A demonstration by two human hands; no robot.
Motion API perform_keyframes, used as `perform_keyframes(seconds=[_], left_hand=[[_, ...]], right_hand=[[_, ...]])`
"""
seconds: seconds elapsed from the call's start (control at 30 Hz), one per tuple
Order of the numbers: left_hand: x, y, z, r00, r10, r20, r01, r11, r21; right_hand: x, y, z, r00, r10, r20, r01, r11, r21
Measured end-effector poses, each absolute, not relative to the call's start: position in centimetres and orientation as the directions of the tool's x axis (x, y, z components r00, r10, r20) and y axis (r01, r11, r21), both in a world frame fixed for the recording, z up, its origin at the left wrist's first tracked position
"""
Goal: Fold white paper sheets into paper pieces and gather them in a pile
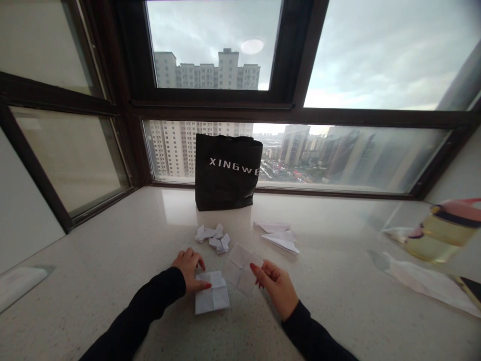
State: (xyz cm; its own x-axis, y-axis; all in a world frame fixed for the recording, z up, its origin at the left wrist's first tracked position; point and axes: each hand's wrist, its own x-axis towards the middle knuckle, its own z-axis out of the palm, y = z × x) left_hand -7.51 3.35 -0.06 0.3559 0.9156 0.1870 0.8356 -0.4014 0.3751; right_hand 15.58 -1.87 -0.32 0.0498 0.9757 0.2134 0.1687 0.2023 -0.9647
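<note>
My left hand (190, 269) rests with bent fingers pressing on a folded white paper square (212, 298) that lies on the pale stone counter (112, 271). My right hand (276, 286) pinches the near edge of a second creased white paper sheet (242, 268), which is lifted slightly off the counter just right of the square. Both arms wear dark sleeves.
Behind the hands lie a heap of small folded paper pieces (214, 237) and folded paper planes (280, 236). A black shopping bag (226, 171) stands by the window. At right are a yellow bottle with a pink lid (439, 230), a white cloth (424, 281) and a dark object's corner (471, 288).
</note>
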Motion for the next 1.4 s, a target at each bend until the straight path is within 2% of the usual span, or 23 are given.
perform_keyframes(seconds=[0.07,0.13,0.23,0.33,0.4,0.53,0.73,0.87,0.93,1.13,1.27,1.4], left_hand=[[-7.3,3.3,-0.1,0.376,0.915,0.147,0.817,-0.402,0.413],[-6.8,3.3,0.0,0.401,0.910,0.107,0.726,-0.387,0.569],[-5.6,3.2,0.4,0.460,0.886,0.064,0.422,-0.282,0.862],[-4.5,2.9,0.6,0.521,0.853,0.040,0.172,-0.151,0.974],[-4.0,2.7,0.4,0.523,0.852,-0.029,0.133,-0.048,0.990],[-3.5,2.6,-0.2,0.524,0.834,-0.172,0.043,0.176,0.983],[-3.4,2.2,0.5,0.570,0.791,-0.221,0.028,0.250,0.968],[-3.2,1.6,0.9,0.592,0.787,-0.175,0.080,0.159,0.984],[-3.0,1.5,0.7,0.590,0.795,-0.140,0.100,0.099,0.990],[-2.7,1.2,0.9,0.537,0.842,0.042,0.044,-0.078,0.996],[-2.8,0.8,1.2,0.498,0.848,0.180,0.085,-0.254,0.963],[-2.6,0.9,0.3,0.497,0.856,0.145,0.243,-0.298,0.923]], right_hand=[[15.6,-1.9,-0.3,0.042,0.974,0.221,0.176,0.210,-0.962],[15.5,-2.2,-0.1,0.030,0.968,0.250,0.189,0.240,-0.952],[15.2,-3.0,0.5,-0.031,0.936,0.350,0.300,0.342,-0.890],[14.7,-3.7,0.9,-0.134,0.885,0.446,0.482,0.452,-0.751],[14.5,-3.9,0.9,-0.161,0.871,0.465,0.563,0.468,-0.681],[14.7,-3.4,0.5,-0.106,0.885,0.453,0.670,0.400,-0.625],[15.0,-2.9,0.1,-0.125,0.902,0.412,0.759,0.354,-0.546],[15.1,-2.7,-0.2,-0.134,0.923,0.361,0.786,0.321,-0.529],[15.1,-2.7,-0.2,-0.120,0.928,0.353,0.768,0.312,-0.559],[15.2,-2.6,-0.2,-0.019,0.929,0.369,0.478,0.333,-0.813],[15.3,-2.4,-0.3,-0.092,0.941,0.327,0.556,0.321,-0.767],[15.5,-1.9,-0.8,-0.098,0.948,0.302,0.624,0.295,-0.724]])
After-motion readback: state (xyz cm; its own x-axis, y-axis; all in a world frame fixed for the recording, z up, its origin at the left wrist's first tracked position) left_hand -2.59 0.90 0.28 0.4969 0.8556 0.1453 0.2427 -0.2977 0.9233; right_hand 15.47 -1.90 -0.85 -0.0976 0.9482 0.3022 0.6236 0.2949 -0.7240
